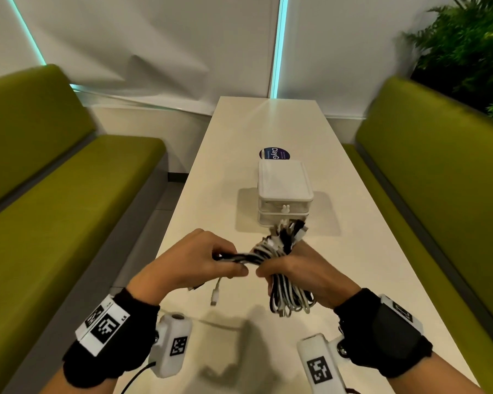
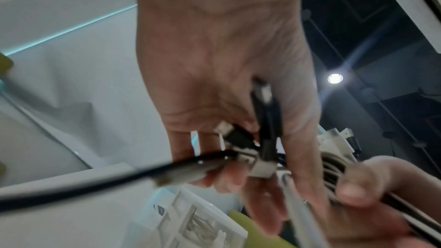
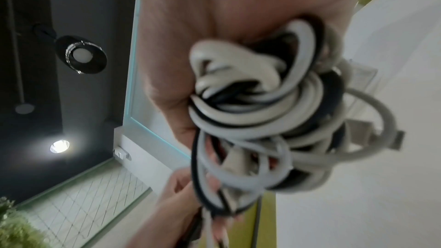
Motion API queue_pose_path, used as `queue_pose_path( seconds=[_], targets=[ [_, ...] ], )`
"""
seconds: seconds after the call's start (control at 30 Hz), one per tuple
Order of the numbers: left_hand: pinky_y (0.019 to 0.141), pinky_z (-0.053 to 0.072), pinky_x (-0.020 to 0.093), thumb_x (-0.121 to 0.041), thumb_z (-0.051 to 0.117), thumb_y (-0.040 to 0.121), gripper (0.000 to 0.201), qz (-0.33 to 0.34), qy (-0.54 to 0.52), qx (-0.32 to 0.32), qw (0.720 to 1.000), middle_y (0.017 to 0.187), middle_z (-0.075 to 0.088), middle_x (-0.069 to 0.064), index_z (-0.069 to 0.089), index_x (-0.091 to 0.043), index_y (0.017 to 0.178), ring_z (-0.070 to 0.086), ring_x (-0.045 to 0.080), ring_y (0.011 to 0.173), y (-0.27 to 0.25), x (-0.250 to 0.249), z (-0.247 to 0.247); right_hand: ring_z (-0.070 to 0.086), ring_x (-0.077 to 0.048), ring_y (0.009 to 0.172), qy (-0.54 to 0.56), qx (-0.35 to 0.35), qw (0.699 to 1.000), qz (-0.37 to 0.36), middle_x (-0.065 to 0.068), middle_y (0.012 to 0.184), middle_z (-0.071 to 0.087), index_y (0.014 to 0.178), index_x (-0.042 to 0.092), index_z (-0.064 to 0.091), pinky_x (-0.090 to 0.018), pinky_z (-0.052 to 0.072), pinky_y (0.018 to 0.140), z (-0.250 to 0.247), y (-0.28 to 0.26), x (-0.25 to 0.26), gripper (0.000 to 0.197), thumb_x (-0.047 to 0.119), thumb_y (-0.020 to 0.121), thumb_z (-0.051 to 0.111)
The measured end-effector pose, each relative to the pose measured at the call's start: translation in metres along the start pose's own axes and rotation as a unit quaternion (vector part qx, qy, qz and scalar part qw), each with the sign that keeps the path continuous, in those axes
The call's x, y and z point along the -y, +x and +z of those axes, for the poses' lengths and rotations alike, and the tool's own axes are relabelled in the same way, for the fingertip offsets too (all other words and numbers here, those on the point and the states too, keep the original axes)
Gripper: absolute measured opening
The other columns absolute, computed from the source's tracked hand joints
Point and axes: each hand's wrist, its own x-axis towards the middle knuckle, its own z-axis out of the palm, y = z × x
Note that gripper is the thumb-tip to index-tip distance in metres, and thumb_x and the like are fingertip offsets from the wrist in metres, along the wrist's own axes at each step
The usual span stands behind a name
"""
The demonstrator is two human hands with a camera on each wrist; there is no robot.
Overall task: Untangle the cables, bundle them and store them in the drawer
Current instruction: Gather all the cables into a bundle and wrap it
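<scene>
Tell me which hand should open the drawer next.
Probably the left. The right hand grips the bulk of the cable bundle, while the left hand pinches only its loose ends. Both drawers of the drawer unit look closed.

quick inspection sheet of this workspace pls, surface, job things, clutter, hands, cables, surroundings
surface: long white table, round blue sticker at its far part
job's things: cable bundle, black and white, held above the table; white drawer unit, drawers closed
clutter: nothing seen
grippers: left hand pinches the strands leading off the bundle; right hand grips the coiled bundle
cables: loops hang below the right hand; a white plug end dangles under the left
surroundings: green benches on both sides, plant far right, white wall behind
</scene>
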Motion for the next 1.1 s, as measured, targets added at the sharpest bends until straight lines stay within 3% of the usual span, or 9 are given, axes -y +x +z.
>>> queue_pose_path(
  seconds=[0.1, 0.2, 0.33, 0.47, 0.63, 0.97, 1.1],
  targets=[
    [0.050, 0.037, 0.025, -0.046, 0.060, 0.090, 0.029, -0.021, -0.025, -0.027, 0.999, 0.059, 0.064, -0.001, 0.065, -0.022, 0.075, 0.050, 0.015, 0.051, 0.000, 0.008, 0.010, 0.060, -0.026, 0.059, 0.036, -0.080, 0.996, -0.031, -0.010, 0.059, 0.058, 0.070, 0.003, 0.058, -0.037, 0.051, 0.061, -0.007, 0.004, -0.001, 0.012, -0.003, 0.077, 0.067],
    [0.053, 0.038, 0.019, -0.042, 0.050, 0.096, 0.029, -0.017, -0.083, -0.054, 0.995, 0.053, 0.057, -0.004, 0.062, -0.019, 0.081, 0.051, 0.010, 0.051, -0.001, 0.006, 0.022, 0.058, -0.024, 0.057, 0.037, -0.098, 0.993, -0.049, -0.011, 0.059, 0.057, 0.073, -0.004, 0.055, -0.034, 0.049, 0.058, -0.005, 0.004, -0.002, 0.012, -0.003, 0.079, 0.066],
    [0.051, 0.049, 0.026, -0.049, 0.046, 0.093, 0.039, -0.043, -0.133, -0.092, 0.986, 0.051, 0.048, -0.005, 0.057, -0.014, 0.080, 0.045, 0.010, 0.048, -0.002, 0.001, 0.038, 0.059, -0.023, 0.058, 0.045, -0.093, 0.994, -0.046, -0.010, 0.061, 0.057, 0.072, 0.004, 0.058, -0.031, 0.050, 0.059, 0.002, 0.003, -0.010, 0.015, 0.006, 0.082, 0.069],
    [0.047, 0.043, 0.027, -0.058, 0.039, 0.087, 0.047, -0.042, -0.156, -0.112, 0.981, 0.053, 0.050, -0.002, 0.053, -0.014, 0.080, 0.045, 0.014, 0.045, -0.003, -0.004, 0.051, 0.062, -0.025, 0.061, 0.076, -0.078, 0.994, -0.021, -0.010, 0.064, 0.061, 0.072, 0.007, 0.062, -0.036, 0.051, 0.063, 0.005, 0.002, -0.016, 0.013, 0.010, 0.082, 0.071],
    [0.044, 0.039, 0.025, -0.046, 0.040, 0.097, 0.043, -0.050, -0.240, -0.158, 0.956, 0.057, 0.046, -0.005, 0.053, -0.008, 0.084, 0.042, 0.014, 0.048, -0.001, -0.010, 0.065, 0.063, -0.032, 0.069, 0.124, -0.044, 0.991, -0.004, -0.015, 0.070, 0.062, 0.079, 0.000, 0.063, -0.044, 0.053, 0.069, 0.007, 0.004, -0.014, 0.009, 0.007, 0.080, 0.069],
    [0.045, 0.036, 0.020, -0.026, 0.042, 0.102, 0.029, -0.002, -0.244, -0.209, 0.947, 0.054, 0.041, -0.003, 0.053, -0.026, 0.075, 0.038, 0.013, 0.048, -0.001, -0.017, 0.070, 0.060, -0.033, 0.073, 0.184, 0.048, 0.980, 0.049, -0.011, 0.068, 0.057, 0.074, 0.006, 0.061, -0.038, 0.051, 0.066, 0.000, -0.002, -0.005, 0.008, 0.003, 0.079, 0.066],
    [0.047, 0.036, 0.021, -0.035, 0.040, 0.101, 0.029, -0.008, -0.260, -0.227, 0.938, 0.055, 0.047, -0.003, 0.057, -0.024, 0.080, 0.043, 0.011, 0.045, 0.001, -0.024, 0.071, 0.063, -0.032, 0.068, 0.247, -0.006, 0.969, 0.030, -0.015, 0.069, 0.057, 0.074, 0.003, 0.061, -0.036, 0.052, 0.061, 0.010, 0.000, -0.010, 0.007, -0.002, 0.079, 0.063]
  ],
)
